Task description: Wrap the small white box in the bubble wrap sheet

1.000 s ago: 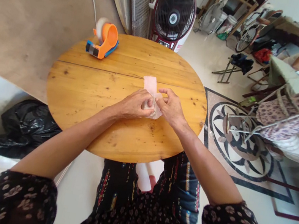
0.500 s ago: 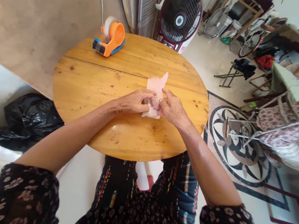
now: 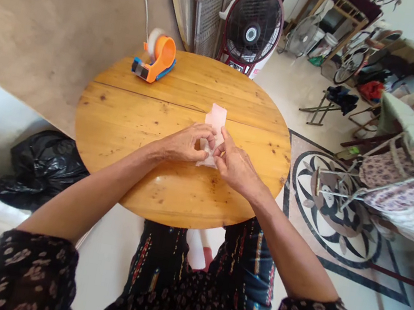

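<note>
The round wooden table (image 3: 124, 124) carries everything, and I sit at its near edge. Far across it, well apart from my hands, the orange tape dispenser (image 3: 160, 58) holds its roll of tape. At the centre lies my small pink packet (image 3: 215, 119); half a second ago its far flap stood up ragged, now it lies flatter and squarer. My left hand (image 3: 185, 143) and right hand (image 3: 235, 163) meet over its near end, fingertips pinching it. I cannot tell what it contains.
</note>
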The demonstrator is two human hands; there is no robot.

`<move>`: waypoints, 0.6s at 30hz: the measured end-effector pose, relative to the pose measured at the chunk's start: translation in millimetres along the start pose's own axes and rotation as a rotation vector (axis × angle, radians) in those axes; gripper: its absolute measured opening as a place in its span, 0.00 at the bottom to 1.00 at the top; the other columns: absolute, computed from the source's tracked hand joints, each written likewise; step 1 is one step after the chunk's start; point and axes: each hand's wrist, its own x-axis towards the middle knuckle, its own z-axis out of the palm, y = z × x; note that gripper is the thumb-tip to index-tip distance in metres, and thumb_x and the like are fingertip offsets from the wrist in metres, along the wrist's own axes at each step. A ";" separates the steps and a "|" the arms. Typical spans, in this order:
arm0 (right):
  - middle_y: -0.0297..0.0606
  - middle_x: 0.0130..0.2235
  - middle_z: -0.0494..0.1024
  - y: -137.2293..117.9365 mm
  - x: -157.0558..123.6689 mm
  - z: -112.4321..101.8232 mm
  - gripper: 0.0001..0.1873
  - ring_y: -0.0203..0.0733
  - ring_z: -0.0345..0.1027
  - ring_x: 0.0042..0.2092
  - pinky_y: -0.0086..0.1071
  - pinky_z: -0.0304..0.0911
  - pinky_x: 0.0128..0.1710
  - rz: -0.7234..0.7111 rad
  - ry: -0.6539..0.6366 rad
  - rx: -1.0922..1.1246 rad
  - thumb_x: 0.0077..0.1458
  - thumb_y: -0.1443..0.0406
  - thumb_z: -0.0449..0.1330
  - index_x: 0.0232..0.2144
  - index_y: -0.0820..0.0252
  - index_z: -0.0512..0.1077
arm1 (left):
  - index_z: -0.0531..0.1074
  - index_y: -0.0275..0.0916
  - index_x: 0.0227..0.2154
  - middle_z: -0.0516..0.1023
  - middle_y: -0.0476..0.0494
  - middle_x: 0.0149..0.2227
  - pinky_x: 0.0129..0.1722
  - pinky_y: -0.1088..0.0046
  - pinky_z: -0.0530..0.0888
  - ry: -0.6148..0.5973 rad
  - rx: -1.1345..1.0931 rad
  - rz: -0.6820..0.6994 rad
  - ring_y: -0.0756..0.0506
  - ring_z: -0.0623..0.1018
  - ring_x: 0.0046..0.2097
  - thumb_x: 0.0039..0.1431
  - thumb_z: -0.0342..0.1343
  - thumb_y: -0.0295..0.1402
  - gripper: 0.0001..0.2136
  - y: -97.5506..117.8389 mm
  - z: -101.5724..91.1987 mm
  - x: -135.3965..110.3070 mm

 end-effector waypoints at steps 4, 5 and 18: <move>0.41 0.42 0.79 -4.1 0.1 1.7 0.44 0.44 0.71 0.38 0.38 0.66 0.42 -0.019 -0.010 -0.052 0.54 0.72 0.51 0.70 0.60 0.39 | 0.72 0.41 0.37 0.75 0.43 0.45 0.58 0.57 0.65 0.041 0.093 -0.047 0.40 0.72 0.50 0.48 0.55 0.37 0.12 2.8 -4.3 -2.9; 0.40 0.42 0.79 -4.2 0.3 1.8 0.45 0.44 0.71 0.38 0.38 0.66 0.42 -0.025 -0.012 -0.052 0.54 0.72 0.51 0.71 0.59 0.37 | 0.72 0.40 0.37 0.75 0.43 0.45 0.57 0.58 0.66 0.043 0.102 -0.055 0.40 0.72 0.49 0.49 0.55 0.38 0.13 3.4 -4.6 -3.9; 0.41 0.48 0.76 5.1 4.1 -3.0 0.49 0.38 0.70 0.32 0.33 0.66 0.35 -0.091 -0.025 0.015 0.52 0.72 0.52 0.71 0.55 0.34 | 0.77 0.38 0.43 0.74 0.39 0.44 0.54 0.58 0.66 0.050 0.184 -0.001 0.39 0.71 0.47 0.52 0.51 0.36 0.17 5.1 2.7 -6.5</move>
